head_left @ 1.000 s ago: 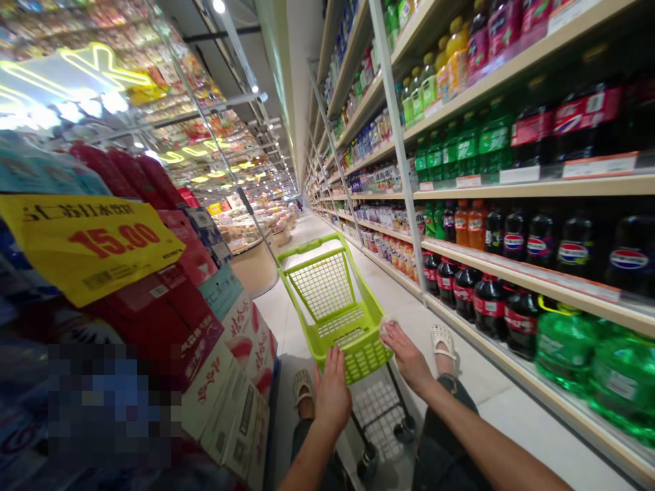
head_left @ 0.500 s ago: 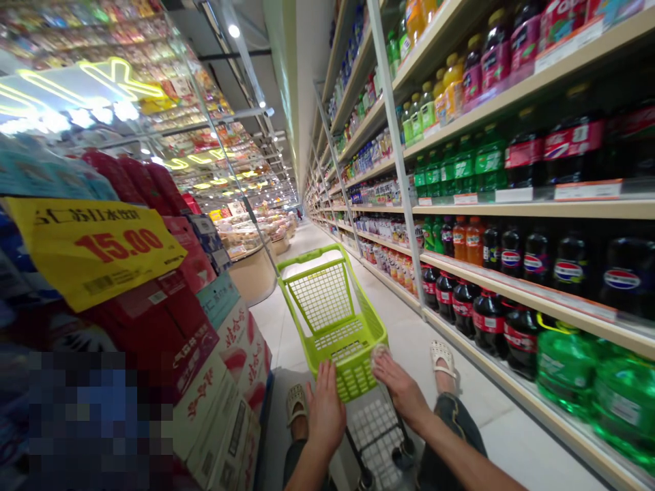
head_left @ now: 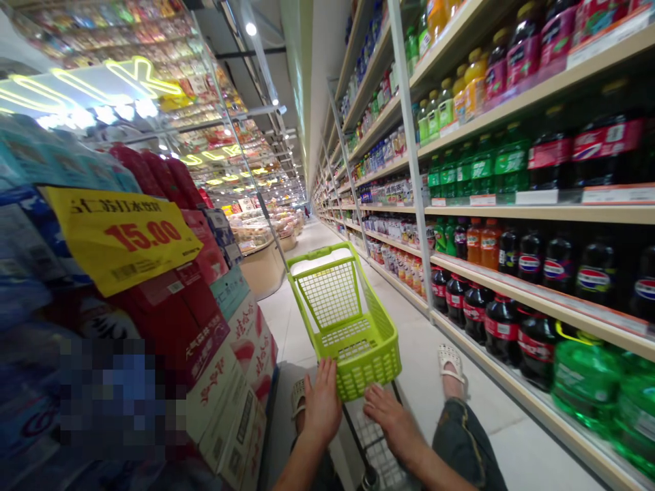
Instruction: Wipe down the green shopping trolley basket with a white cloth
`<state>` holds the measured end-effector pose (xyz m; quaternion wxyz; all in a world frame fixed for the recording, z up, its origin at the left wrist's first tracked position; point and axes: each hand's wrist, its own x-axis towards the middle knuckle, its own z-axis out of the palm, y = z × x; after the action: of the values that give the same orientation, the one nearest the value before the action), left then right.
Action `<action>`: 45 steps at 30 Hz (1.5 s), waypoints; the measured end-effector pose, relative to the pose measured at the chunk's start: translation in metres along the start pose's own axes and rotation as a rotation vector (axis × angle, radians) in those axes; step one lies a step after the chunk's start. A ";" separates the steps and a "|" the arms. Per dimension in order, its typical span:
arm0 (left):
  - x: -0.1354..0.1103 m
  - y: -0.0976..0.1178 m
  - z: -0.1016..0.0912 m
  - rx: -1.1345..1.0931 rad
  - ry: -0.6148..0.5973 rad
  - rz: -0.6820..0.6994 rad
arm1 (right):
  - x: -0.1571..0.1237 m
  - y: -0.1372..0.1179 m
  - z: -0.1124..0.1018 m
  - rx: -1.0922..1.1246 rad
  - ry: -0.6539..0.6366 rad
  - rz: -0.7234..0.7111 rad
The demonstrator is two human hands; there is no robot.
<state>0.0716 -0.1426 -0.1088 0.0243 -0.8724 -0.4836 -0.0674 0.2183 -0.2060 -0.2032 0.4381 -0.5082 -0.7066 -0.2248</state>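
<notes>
A lime-green plastic shopping basket [head_left: 364, 379] sits on a cart frame in front of me, and only floor of the basket shows inside it. My left hand [head_left: 323, 404] lies with fingers stretched out along the basket's near left corner, its fingertips at the wall. Just below the basket's near wall is my right hand [head_left: 389, 417], its fingers extended and slightly bent; whether they touch the wall I cannot tell. Neither hand shows anything held. Beneath my hands, the grey wire lower rack [head_left: 381, 453] of the cart is partly hidden.
Shelves of drinks line the right, with cola bottles [head_left: 501, 326] and large green bottles [head_left: 583, 374] low down. Stacked drink cartons [head_left: 245, 361] stand close on the left, under a yellow price sign [head_left: 127, 239]. A pale tiled aisle [head_left: 320, 235] runs ahead. My shoes flank the cart.
My right hand has come off the basket's near right corner and moved down and left, below the near wall. My left hand stays at its corner. The view has shifted slightly left.
</notes>
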 end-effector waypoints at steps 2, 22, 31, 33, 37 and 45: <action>-0.001 -0.001 0.000 -0.018 -0.003 0.015 | 0.008 -0.008 -0.002 -0.001 0.003 0.010; -0.001 -0.036 -0.010 -0.103 0.026 -0.054 | 0.029 -0.024 0.031 0.005 -0.038 -0.214; 0.006 -0.002 0.002 -0.056 0.053 0.039 | 0.040 0.001 -0.013 -0.049 0.009 -0.061; 0.006 0.005 0.006 -0.032 0.050 0.083 | 0.027 0.012 -0.009 -0.058 -0.002 -0.074; 0.006 0.010 0.010 0.002 0.015 0.123 | -0.018 0.032 -0.004 -0.109 -0.010 -0.091; 0.011 0.030 0.005 0.025 0.017 0.148 | 0.026 0.044 -0.038 -0.092 0.039 0.025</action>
<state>0.1029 -0.1488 -0.1114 0.0441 -0.9049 -0.4181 -0.0667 0.2703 -0.2046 -0.1672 0.4309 -0.5322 -0.6803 -0.2613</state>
